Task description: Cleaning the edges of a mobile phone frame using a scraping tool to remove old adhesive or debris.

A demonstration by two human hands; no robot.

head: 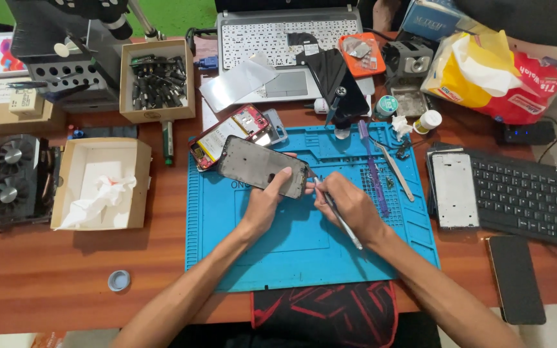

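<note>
Left hand: the left hand [264, 205] grips the dark rectangular phone frame [259, 166] by its lower right edge, thumb up along the side, holding it tilted over the mat.
Right hand: the right hand [346, 203] is closed around a thin silver metal tool [338, 216], pen-fashion, with the tip at the frame's right corner.
Phone frame: it sits above the upper left part of the blue silicone work mat [304, 258], partly overlapping an opened red-edged phone body [230, 134] that lies just behind it.
Mat clutter: a purple-handled tool [372, 169] and steel tweezers [396, 169] lie just right of the hands, close to the working elbow.
Right side: a bare silver phone chassis [454, 190] rests against a black compact keyboard [525, 196]; a dark phone [516, 278] lies face down near the table edge.
Back of table: a grey laptop [278, 38] with a black panel [336, 80] leaning on it, and a cardboard box of dark screwdriver bits [157, 78].
Left side: an open cardboard box with crumpled white tissue [101, 187], beside a twin-fan graphics card [13, 175].
Front: a small grey round cap [118, 280] on the brown wooden table [46, 270].
</note>
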